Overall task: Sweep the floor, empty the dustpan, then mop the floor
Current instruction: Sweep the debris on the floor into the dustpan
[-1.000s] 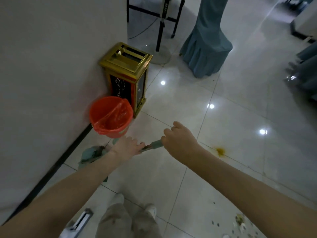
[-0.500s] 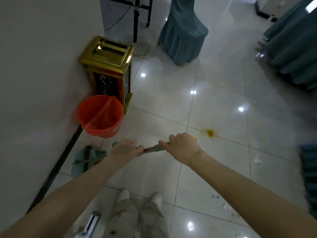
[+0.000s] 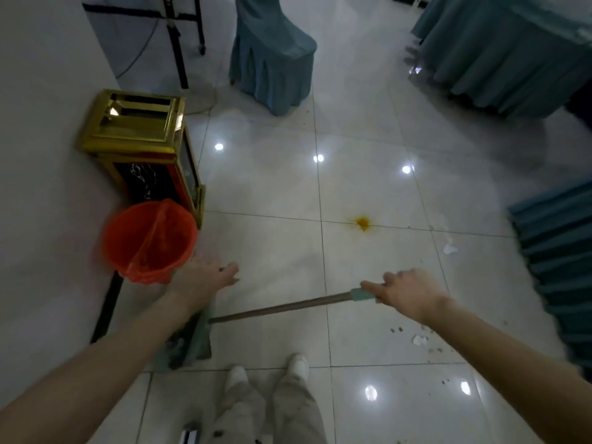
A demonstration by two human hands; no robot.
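One red bucket [image 3: 149, 241] beside bin [image 3: 137, 129], stain [image 3: 363, 222] beyond handle [image 3: 278, 307]

The bucket [image 3: 149, 240] is showing orange-red, the bin [image 3: 137, 123] gold with black-and-red panels, the handle [image 3: 282, 307] brown with a teal grip [image 3: 362, 294]; a yellow-orange stain [image 3: 363, 222] is marking the white tiles [image 3: 272, 187].

The bare left forearm [image 3: 112, 350] and right forearm [image 3: 499, 347] reach forward and down from the lower corners. The left hand [image 3: 205, 278] lies palm down, its fingers [image 3: 226, 272] loosely stretched forward and holding nothing. The right hand [image 3: 407, 291], well apart from it, curls its fingers round the teal end of a long handle [image 3: 282, 309], knuckles up. Legs [image 3: 256, 408] in pale trousers stand between the arms.
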